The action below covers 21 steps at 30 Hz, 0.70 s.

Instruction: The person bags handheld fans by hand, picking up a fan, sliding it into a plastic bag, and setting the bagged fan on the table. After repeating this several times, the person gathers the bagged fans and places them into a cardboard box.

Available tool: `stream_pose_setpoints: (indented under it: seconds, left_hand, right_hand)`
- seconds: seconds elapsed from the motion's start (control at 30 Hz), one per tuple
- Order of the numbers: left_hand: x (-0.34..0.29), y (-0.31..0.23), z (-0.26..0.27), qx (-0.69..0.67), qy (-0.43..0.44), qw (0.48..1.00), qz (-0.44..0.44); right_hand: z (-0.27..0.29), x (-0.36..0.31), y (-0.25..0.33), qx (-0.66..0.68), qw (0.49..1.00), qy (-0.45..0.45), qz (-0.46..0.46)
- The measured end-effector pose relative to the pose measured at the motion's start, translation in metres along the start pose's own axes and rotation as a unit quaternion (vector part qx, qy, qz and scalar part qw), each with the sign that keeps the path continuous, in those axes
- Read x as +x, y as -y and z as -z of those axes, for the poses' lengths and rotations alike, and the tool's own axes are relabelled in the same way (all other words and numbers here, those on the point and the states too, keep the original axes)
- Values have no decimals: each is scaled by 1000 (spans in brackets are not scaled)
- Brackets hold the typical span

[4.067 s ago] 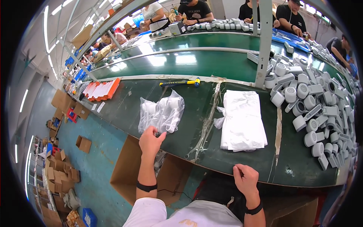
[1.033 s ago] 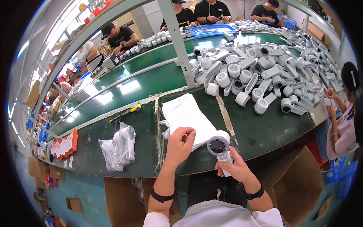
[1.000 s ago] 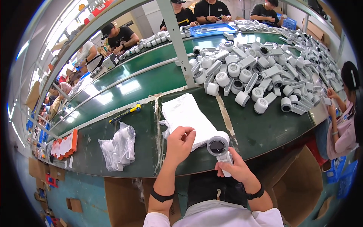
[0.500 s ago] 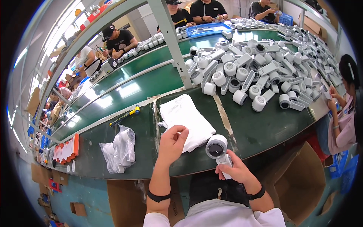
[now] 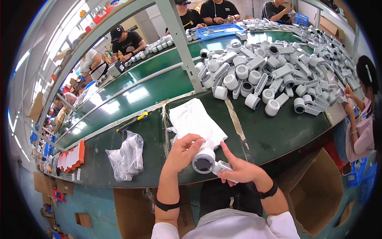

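Note:
A small white device shaped like a hair dryer [image 5: 204, 160], with a round head, a dark ring-shaped end and a handle, is held over the table's near edge. My right hand [image 5: 242, 169] is closed around its handle, the index finger stretched forward. Beside the head, my left hand [image 5: 180, 157] is closed, thumb and index finger pinched together; what lies between them is hard to make out. Just beyond both hands is a stack of thin white bags or sheets [image 5: 193, 117] on the dark green table [image 5: 274, 137].
A big pile of similar white devices [image 5: 262, 75] covers the far right. At left are a clear bag of white parts [image 5: 128, 157], a yellow-and-black tool [image 5: 133, 121] and an orange box of white cards [image 5: 71, 157]. An open carton [image 5: 314, 195] stands below right. Co-workers sit around.
My right hand has brought the device leftward, so its head now sits against my left hand. My right index finger has stretched out. The left hand has shifted slightly right.

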<state>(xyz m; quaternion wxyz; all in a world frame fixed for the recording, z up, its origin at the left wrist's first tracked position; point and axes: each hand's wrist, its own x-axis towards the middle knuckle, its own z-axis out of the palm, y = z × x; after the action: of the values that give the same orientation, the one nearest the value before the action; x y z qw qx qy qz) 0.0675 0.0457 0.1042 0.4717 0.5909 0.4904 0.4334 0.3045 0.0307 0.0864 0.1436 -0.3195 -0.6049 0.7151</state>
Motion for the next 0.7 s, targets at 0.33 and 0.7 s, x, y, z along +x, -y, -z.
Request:
stream_pose_setpoints:
  seconds: [0.33, 0.7]
  left_hand:
    - [-11, 1, 5, 84, -48, 994, -60]
    - [-29, 15, -46, 251, -59, 903, -344]
  right_hand:
    - [-10, 19, 2, -22, 993, -115, -31]
    - [-30, 39, -13, 170, 951, -243, 89]
